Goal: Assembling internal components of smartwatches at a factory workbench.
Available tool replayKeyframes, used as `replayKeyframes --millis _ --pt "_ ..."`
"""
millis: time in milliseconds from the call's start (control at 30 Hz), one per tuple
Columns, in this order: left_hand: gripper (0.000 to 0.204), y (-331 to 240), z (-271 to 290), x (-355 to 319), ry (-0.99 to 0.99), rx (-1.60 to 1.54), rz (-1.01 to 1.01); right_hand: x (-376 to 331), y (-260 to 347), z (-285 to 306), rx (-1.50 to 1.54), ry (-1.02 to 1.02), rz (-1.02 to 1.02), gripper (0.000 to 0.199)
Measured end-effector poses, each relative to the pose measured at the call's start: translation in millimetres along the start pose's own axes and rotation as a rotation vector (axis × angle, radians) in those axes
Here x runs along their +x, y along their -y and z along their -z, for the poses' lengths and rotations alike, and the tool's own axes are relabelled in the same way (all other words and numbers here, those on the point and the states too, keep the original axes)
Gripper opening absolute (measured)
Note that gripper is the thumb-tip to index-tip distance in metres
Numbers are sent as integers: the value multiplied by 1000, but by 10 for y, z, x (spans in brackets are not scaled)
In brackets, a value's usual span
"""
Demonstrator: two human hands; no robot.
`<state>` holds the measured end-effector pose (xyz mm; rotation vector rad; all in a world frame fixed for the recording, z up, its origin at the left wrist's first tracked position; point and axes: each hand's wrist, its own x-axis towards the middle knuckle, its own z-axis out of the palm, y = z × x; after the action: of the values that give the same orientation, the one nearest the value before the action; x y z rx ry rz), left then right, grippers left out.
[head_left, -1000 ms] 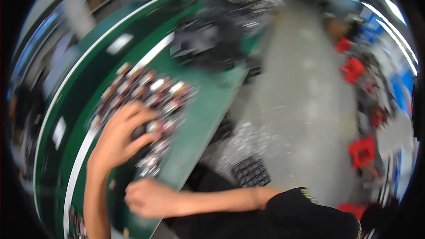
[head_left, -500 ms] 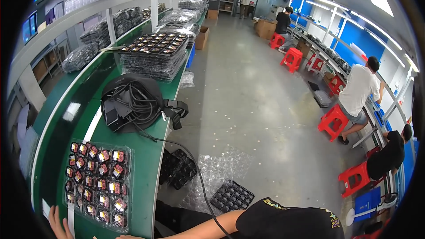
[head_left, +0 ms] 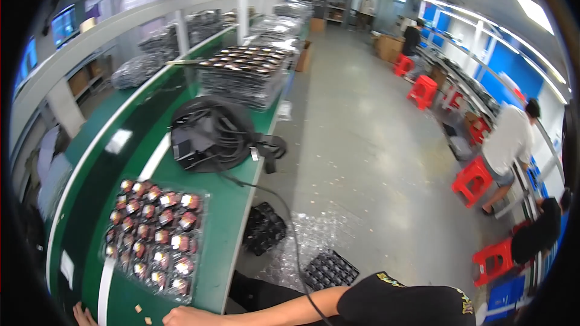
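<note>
Our right hand (head_left: 184, 316) lay flat and loose on the green bench (head_left: 232, 217); our left hand (head_left: 81, 314) barely showed, grip unreadable. Near both sat the clear tray (head_left: 156, 235) of small parts: light, flimsy, best gripped at its rim.

At six o'clock a green bench top (head_left: 226, 217) edged with a white stripe (head_left: 158, 156) carries a clear tray (head_left: 154, 236) dotted red, silver and black. At twelve o'clock of it lies a black bundle of cables (head_left: 211, 134). A black sleeve (head_left: 405, 303) shows at five o'clock. Red stools (head_left: 472, 181) stand on the pale grey floor (head_left: 362, 145) at three o'clock, against blue wall panels (head_left: 510, 63).
</note>
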<state>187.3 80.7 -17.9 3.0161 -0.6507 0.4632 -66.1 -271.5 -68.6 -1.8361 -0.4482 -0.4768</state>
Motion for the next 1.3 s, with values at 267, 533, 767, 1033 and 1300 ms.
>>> replayKeyframes --millis 267,533,767,1033,1300 --pt "27 135 -547 -133 -202 -78 142 -34 227 115 10 64 -150 15" --pt "36 -773 186 -581 -219 -303 102 -67 393 -12 -9 128 -216 14" --pt "52 -1717 549 -881 69 -639 -328 44 214 163 -151 -30 -121 11" --pt "83 -1628 576 -1102 232 -632 -302 102 258 144 -105 7 -222 17" --pt "72 -1471 511 -1227 248 -654 -233 48 281 62 -90 28 -223 20"
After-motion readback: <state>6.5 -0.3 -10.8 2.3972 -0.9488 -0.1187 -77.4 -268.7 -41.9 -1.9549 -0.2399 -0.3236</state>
